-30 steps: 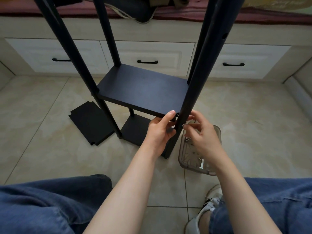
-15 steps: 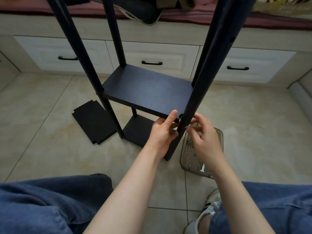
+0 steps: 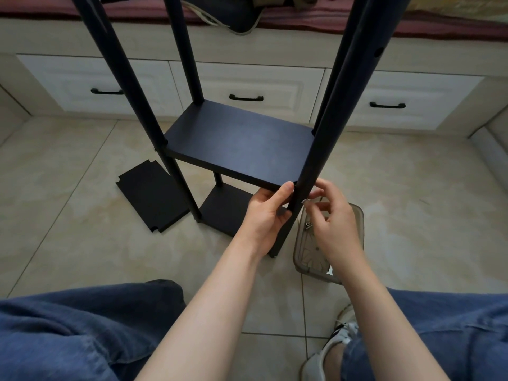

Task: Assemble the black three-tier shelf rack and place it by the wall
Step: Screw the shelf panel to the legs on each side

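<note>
The black rack stands on the tiled floor with four upright poles; its middle shelf (image 3: 242, 144) and bottom shelf (image 3: 228, 207) sit between them. A third black shelf board (image 3: 152, 195) lies flat on the floor to the left. My left hand (image 3: 268, 213) grips the near right corner of the middle shelf, thumb on top, beside the near right pole (image 3: 327, 133). My right hand (image 3: 334, 215) is just right of that pole with fingers curled, pinching a small silvery screw at its fingertips.
A clear plastic tray (image 3: 357, 224) holding small screws sits on the floor under my right hand. White drawers with black handles (image 3: 246, 98) run along the back under a bed. My jeans-clad knees (image 3: 82, 331) and a sneaker (image 3: 341, 334) are in front.
Both hands stay at the shelf corner and pole. My right hand has shifted slightly right, away from the pole. The view has tilted down a little.
</note>
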